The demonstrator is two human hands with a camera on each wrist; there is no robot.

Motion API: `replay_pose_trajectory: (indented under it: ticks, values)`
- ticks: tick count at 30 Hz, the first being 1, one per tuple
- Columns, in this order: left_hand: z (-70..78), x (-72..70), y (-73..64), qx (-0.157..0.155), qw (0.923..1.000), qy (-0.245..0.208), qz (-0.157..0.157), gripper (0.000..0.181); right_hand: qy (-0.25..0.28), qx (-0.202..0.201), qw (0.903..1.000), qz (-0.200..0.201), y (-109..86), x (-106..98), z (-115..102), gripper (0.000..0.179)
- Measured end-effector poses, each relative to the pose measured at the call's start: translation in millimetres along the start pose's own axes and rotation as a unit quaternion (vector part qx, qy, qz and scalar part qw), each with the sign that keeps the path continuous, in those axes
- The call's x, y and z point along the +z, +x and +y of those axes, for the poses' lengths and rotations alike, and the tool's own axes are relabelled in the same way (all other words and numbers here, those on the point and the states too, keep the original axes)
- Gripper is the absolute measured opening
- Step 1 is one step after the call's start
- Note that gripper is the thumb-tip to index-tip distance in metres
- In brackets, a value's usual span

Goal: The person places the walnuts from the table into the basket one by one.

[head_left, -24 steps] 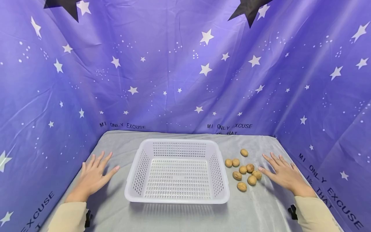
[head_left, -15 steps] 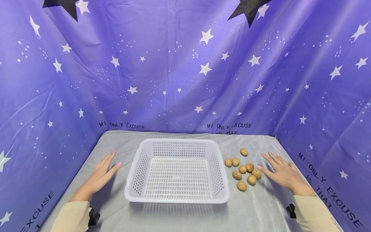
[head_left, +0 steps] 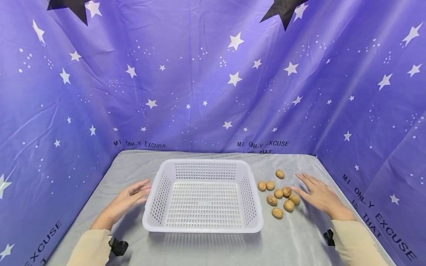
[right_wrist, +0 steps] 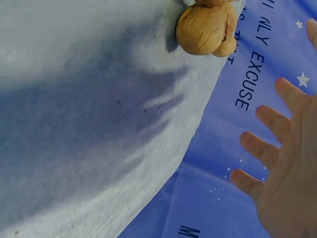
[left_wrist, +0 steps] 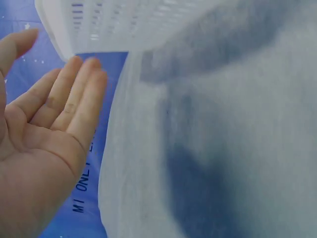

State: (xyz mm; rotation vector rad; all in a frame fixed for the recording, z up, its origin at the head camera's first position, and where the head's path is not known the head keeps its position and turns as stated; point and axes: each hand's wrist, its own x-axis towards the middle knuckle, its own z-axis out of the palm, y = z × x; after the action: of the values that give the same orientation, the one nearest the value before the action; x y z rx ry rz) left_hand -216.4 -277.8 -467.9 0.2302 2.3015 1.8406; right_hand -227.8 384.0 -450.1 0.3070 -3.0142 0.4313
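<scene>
A white plastic basket (head_left: pixel 203 232) with slotted walls stands mid-table, nothing inside it. Just off its left wall is my left hand (head_left: pixel 124 202), fingers extended toward the rim; in the left wrist view the palm (left_wrist: pixel 39 158) shows nothing held, with a gap below the basket wall (left_wrist: pixel 114 25). Several walnuts (head_left: pixel 288 205) lie loose right of the basket. My right hand (head_left: pixel 321 197) hovers to the right of them, fingers spread and holding nothing. In the right wrist view, walnuts (right_wrist: pixel 200 29) sit beyond the spread fingers (right_wrist: pixel 265 148).
A grey cloth (head_left: pixel 206 251) covers the table. Purple star-printed curtains (head_left: pixel 199 81) enclose the back and both sides. Each wrist carries a small black camera, such as the left one (head_left: pixel 118 246).
My left hand has moved right, up to the basket's left side, turning from palm-down to sideways. My right hand has shifted slightly left toward the walnuts. Basket and walnuts stay put.
</scene>
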Motion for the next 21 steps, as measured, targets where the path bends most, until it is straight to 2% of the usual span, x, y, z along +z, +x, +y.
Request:
replay_pose_trajectory:
  ticks: [8, 21]
  values:
    - [-0.8, 3.7, 8.6, -0.003, 0.9978, -0.065, -0.015, 0.062, 0.007, -0.010, 0.9999, 0.000, 8.1, 0, -5, 0.074]
    - [1.4, 2.9, 9.0, -0.011, 0.9968, -0.077, -0.021, 0.062, 0.011, -0.023, 0.9996, -0.013, 35.5, 1, -6, 0.075]
